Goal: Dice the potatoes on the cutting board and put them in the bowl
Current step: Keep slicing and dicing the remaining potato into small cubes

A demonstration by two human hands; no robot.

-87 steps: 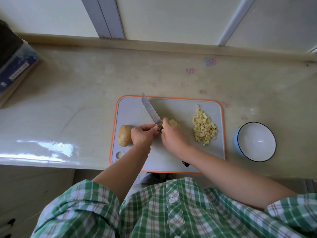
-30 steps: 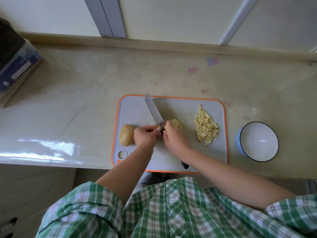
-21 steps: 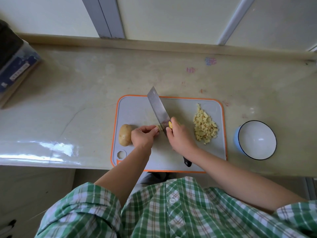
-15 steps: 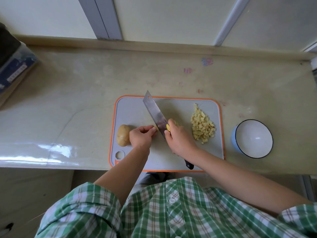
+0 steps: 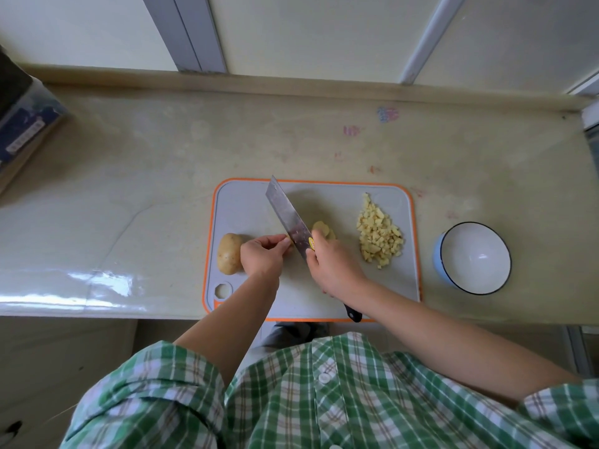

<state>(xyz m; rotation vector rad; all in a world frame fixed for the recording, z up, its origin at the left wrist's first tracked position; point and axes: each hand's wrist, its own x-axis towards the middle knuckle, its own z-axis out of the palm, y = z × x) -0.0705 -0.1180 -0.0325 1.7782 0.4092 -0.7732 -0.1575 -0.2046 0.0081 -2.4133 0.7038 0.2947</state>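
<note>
At the middle of the grey, orange-rimmed cutting board point(image 5: 246, 205), the left hand point(image 5: 262, 257) pinches a small pale potato piece point(image 5: 289, 239) beside the broad steel knife point(image 5: 287, 215), whose black handle the right hand point(image 5: 334, 264) grips. Pale potato slices point(image 5: 324, 229) lie just beyond that hand. A heap of yellow potato dice point(image 5: 379, 233) sits on the board's right part, 1 whole brown potato point(image 5: 229, 249) on its left part. A white, blue-sided bowl point(image 5: 473, 257) stands on the beige tabletop point(image 5: 162, 173), just right of the board.
</note>
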